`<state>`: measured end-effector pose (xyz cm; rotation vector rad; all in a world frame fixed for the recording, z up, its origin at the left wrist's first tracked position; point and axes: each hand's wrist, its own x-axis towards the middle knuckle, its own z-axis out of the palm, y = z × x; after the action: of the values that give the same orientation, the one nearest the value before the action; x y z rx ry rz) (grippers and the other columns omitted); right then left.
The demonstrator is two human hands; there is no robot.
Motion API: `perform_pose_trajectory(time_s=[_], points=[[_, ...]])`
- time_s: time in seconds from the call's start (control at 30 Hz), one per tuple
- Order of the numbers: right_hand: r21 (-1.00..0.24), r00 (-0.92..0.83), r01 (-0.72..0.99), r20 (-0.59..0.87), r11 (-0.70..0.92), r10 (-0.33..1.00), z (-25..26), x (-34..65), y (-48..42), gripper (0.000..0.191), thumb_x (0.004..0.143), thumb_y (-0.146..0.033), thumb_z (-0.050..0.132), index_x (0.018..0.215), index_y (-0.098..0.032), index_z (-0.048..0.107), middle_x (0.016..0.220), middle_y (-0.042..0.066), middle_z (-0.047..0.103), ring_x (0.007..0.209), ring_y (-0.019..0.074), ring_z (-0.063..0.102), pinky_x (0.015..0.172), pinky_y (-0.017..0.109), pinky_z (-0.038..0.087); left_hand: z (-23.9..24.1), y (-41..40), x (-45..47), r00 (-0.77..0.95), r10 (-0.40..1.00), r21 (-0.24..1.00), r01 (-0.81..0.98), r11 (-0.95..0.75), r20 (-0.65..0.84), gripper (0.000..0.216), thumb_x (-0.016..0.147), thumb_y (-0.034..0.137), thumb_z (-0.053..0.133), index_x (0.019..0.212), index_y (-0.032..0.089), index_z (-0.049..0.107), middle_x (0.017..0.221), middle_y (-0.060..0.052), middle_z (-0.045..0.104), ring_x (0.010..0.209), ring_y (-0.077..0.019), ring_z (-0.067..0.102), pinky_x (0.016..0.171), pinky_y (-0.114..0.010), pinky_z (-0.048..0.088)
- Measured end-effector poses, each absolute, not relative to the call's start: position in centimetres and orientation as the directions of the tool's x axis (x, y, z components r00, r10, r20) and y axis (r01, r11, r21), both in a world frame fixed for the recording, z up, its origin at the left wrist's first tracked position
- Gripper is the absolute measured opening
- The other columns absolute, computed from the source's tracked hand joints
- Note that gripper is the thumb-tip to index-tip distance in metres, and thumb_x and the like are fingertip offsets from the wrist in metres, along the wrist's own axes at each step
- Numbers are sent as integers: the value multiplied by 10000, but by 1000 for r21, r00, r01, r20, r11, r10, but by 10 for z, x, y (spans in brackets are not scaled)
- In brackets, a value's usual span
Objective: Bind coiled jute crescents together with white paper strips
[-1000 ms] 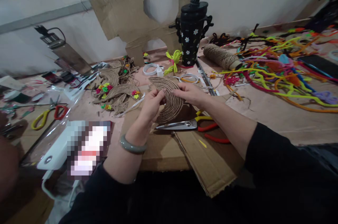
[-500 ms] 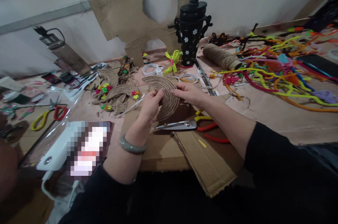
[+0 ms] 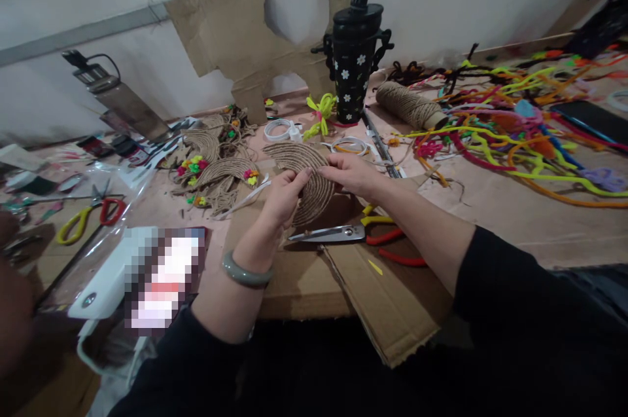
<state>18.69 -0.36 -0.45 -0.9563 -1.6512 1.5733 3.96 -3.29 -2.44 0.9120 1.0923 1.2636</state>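
Note:
Between my hands is a curved twine piece, a crescent of brown cord laid in close rows. My left hand grips its near left side, thumb pressed on the rows. On its right edge my right hand pinches it between thumb and fingers; some fingertips are hidden behind it. Just below lie scissors with yellow and red handles, on cardboard. Similar twine pieces with small coloured pipe-cleaner flowers are heaped to the left.
A black flowered cup stands behind, beside a twine spool. Bright pipe cleaners spread across the right. On the left are a tilted bottle, a second pair of scissors, a white power bank and a lit phone.
My left thumb has slid slightly to the right along the twine piece, closer to my right thumb. The right hand stays nearly where it was.

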Motion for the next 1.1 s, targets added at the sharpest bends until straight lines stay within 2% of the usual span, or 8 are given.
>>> perform_pose_trajectory(time_s=[0.3,0.5,0.73,0.9,1.1], points=[[-998,-521,31,37,62,853,-8,187,-2,129,778,-216,510,667,-171,463,569,-60,413,477,59,369,448,189,312,-22,-34,39,0,990,947,-290,136,-143,352,564,399,787,673,123,599,621,-1,632,568,-92,552,560,-214,425],[-998,-513,37,24,49,858,-7,188,-1,76,784,-201,507,720,-161,500,598,-46,448,503,68,402,474,197,353,-25,-35,38,77,984,952,-251,176,-162,347,599,406,766,735,118,627,621,-10,637,560,-109,568,563,-234,447],[-997,-562,66,-1,43,827,-9,187,-2,150,790,-255,544,691,-162,479,601,-47,449,503,60,412,458,189,347,-24,-35,38,12,988,951,-269,152,-154,345,584,405,769,712,129,608,641,-11,652,556,-107,573,537,-226,449],[-997,-548,37,41,73,836,-9,187,-1,108,781,-178,512,683,-164,470,580,-60,433,486,51,399,448,175,342,-23,-36,39,75,986,966,-203,159,-146,374,584,437,765,731,125,622,607,-6,629,540,-105,554,518,-224,434],[-996,-514,54,27,64,857,-7,187,-1,111,780,-142,493,672,-159,472,569,-62,431,471,45,403,433,164,334,-21,-37,39,103,988,985,-113,129,-118,348,615,437,743,713,127,620,592,5,599,506,-83,496,484,-213,383]])
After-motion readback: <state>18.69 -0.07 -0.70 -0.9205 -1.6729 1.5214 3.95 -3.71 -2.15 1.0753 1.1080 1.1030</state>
